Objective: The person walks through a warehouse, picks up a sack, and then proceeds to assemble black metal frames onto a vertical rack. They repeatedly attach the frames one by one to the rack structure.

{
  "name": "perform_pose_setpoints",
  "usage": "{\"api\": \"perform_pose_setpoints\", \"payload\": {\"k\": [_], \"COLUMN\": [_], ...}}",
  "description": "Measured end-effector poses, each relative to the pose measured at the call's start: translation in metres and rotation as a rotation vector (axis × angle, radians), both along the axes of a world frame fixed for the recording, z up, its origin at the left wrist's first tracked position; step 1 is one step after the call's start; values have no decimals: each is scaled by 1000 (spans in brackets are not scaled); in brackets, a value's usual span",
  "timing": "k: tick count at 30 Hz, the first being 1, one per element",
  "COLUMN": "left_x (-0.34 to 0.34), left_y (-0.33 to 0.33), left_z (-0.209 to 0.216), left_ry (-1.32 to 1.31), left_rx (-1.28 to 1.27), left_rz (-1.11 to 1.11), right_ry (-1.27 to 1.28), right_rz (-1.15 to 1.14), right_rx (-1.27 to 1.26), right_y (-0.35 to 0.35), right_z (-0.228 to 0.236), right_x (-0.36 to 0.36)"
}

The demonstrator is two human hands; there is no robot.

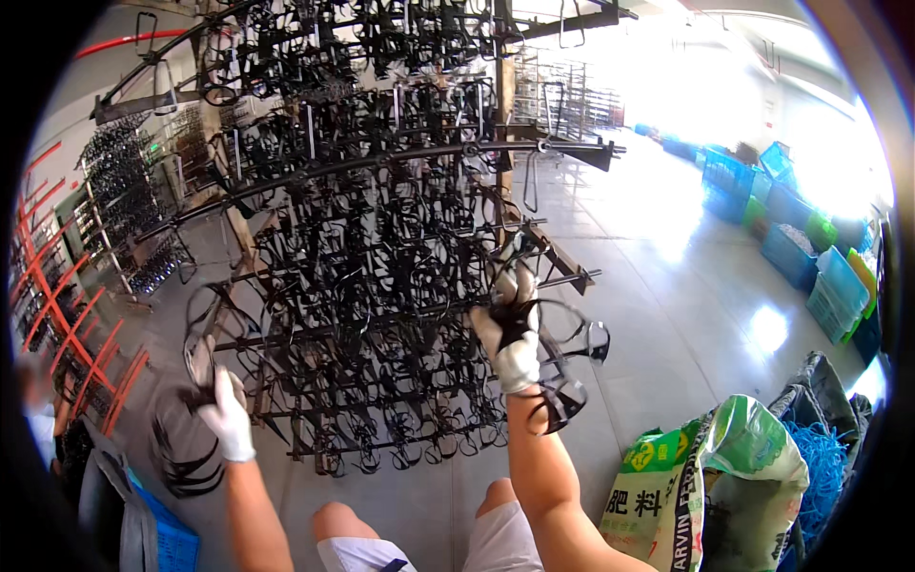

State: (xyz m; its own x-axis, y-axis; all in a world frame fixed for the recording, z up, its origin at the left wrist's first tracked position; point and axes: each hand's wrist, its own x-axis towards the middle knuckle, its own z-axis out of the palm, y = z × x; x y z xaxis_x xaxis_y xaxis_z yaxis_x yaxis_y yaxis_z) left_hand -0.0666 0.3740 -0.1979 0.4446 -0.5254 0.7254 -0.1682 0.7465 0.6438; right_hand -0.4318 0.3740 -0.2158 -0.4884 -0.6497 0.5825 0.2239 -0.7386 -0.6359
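Note:
A tall rack (381,157) of dark bars stands in front of me, densely hung with thin black looped parts (372,248) whose exact kind I cannot make out. My left hand (227,419), in a white glove, is closed at the rack's lower left on a bunch of curved black looped parts (186,472), blurred by motion. My right hand (515,348), also gloved, is at the rack's right side near the end of a bar. Its fingers are wrapped round several black looped parts (562,405), which stick out to the right of the wrist.
Blue baskets (786,257) line the right side. At the lower right stand a white-green woven sack (658,486) and a dark bag holding blue stringy material (810,467). Red racks (76,334) and a blurred person (40,419) are at the left, with a blue crate (167,529) below.

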Motion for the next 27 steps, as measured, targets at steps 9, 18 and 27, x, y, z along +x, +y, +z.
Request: {"api": "perform_pose_setpoints", "payload": {"k": [9,18,27], "left_x": [-36,-68,-155], "left_y": [-38,-21,-14], "left_z": [-35,-43,-9], "left_ry": [-341,25,-515], "left_rx": [252,31,-26], "left_rz": [-232,-377,51], "right_ry": [60,-122,217], "right_rz": [-235,67,-70], "right_rx": [-10,112,219], "right_y": [27,-12,1], "right_z": [25,-11,20], "right_x": [12,83,72]}}
